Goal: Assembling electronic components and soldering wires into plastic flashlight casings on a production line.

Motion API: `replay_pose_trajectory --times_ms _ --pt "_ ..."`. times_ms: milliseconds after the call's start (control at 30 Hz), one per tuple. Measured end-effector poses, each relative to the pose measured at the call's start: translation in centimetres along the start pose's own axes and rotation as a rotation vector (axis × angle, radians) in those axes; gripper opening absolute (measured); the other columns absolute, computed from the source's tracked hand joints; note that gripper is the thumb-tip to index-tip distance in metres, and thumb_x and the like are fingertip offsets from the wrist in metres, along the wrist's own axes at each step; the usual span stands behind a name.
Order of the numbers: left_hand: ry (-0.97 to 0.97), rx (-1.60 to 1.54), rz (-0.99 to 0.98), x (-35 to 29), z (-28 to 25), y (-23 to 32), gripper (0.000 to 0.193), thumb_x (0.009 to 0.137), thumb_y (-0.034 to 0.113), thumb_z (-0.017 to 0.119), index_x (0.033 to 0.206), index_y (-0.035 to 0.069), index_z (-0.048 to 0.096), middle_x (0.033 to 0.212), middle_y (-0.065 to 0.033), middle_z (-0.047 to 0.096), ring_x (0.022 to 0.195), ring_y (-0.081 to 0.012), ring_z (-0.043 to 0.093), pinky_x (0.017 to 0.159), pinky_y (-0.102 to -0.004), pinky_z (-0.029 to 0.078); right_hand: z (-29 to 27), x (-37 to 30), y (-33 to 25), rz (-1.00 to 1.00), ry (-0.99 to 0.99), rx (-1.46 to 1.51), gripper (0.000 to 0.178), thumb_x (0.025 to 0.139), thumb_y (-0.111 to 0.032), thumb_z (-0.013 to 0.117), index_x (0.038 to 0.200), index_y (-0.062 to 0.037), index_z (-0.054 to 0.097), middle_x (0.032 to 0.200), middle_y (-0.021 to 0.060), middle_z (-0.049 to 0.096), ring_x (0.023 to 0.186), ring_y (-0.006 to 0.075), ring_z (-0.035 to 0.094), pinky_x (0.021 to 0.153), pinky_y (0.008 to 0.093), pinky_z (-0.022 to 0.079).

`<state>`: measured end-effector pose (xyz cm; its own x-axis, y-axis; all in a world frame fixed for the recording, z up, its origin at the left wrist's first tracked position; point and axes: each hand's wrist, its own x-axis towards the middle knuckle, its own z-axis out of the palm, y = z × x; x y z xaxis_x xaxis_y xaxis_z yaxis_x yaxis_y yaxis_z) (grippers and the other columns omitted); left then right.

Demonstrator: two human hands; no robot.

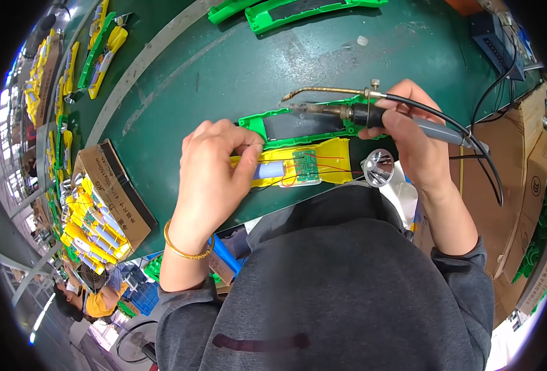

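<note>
My left hand [215, 167] presses down on a yellow plastic casing [329, 162] that lies near the front edge of the green table [224, 68]. The casing holds a pale blue battery cell [268, 170], a small green circuit board [305, 164] and thin red wires. My right hand [409, 133] grips a soldering iron [360, 113] with a brass feed tube, its tip pointing left above a green casing half [292, 123] with a dark inset. The iron's tip hangs above and left of the circuit board, apart from it.
A cardboard box [109, 198] full of yellow casings with batteries stands at the left. More green casing halves [298, 11] lie at the table's far side. A shiny silver reflector cup [377, 167] sits beside the yellow casing. Cardboard boxes [521, 179] and black cables stand right.
</note>
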<state>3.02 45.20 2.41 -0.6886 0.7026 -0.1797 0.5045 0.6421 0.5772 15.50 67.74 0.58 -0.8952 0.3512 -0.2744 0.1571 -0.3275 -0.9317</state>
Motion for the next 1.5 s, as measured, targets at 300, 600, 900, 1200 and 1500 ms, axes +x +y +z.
replay_pose_trajectory --times_ms 300,600,900,1200,1500 --pt "-0.019 0.201 -0.021 1.7 0.7 1.4 0.003 0.073 0.009 0.065 0.073 0.006 0.067 0.071 -0.0089 0.057 0.077 -0.0273 0.058 0.076 -0.04 0.041 0.0 0.3 -0.9 -0.023 -0.118 -0.251 0.012 0.078 -0.002 0.067 0.084 -0.0016 0.057 0.071 0.001 0.059 0.064 0.0061 0.057 0.056 0.0205 0.044" --pt "0.019 0.18 -0.051 1.9 1.2 1.4 0.005 0.073 0.01 0.067 0.071 0.005 0.067 0.07 -0.0094 0.058 0.073 -0.0276 0.058 0.076 -0.0405 0.041 0.0 1.0 -0.5 -0.129 -0.172 -0.454 0.014 0.074 -0.009 0.071 0.078 -0.0029 0.058 0.068 0.0 0.057 0.062 0.0053 0.052 0.054 0.0227 0.042" --pt "0.009 0.159 -0.081 2.3 1.3 2.0 0.006 0.072 0.011 0.068 0.069 0.005 0.067 0.069 -0.01 0.059 0.07 -0.0284 0.059 0.079 -0.0412 0.041 -0.1 1.0 -1.1 -0.024 -0.203 -0.454 0.013 0.074 -0.002 0.067 0.08 -0.0021 0.055 0.073 -0.0015 0.056 0.067 0.0038 0.046 0.059 0.0213 0.038" --pt "-0.008 0.147 -0.102 2.7 1.3 2.2 0.009 0.072 0.011 0.066 0.066 0.005 0.065 0.066 -0.0109 0.06 0.065 -0.0293 0.059 0.08 -0.0421 0.04 -1.2 0.4 -1.1 0.039 -0.123 -0.197 0.012 0.077 -0.004 0.068 0.081 -0.0028 0.057 0.07 -0.0016 0.057 0.064 0.0036 0.051 0.055 0.0206 0.04" --pt "-0.083 0.227 -0.151 3.2 0.6 3.7 0.021 0.068 0.009 0.07 0.086 0.005 0.059 0.069 -0.0102 0.06 0.073 -0.0304 0.06 0.084 -0.0434 0.039 -2.3 -0.4 -1.2 -0.133 0.029 -0.12 0.01 0.077 -0.001 0.065 0.085 -0.0014 0.057 0.073 0.0027 0.06 0.067 0.0076 0.059 0.059 0.0209 0.046"
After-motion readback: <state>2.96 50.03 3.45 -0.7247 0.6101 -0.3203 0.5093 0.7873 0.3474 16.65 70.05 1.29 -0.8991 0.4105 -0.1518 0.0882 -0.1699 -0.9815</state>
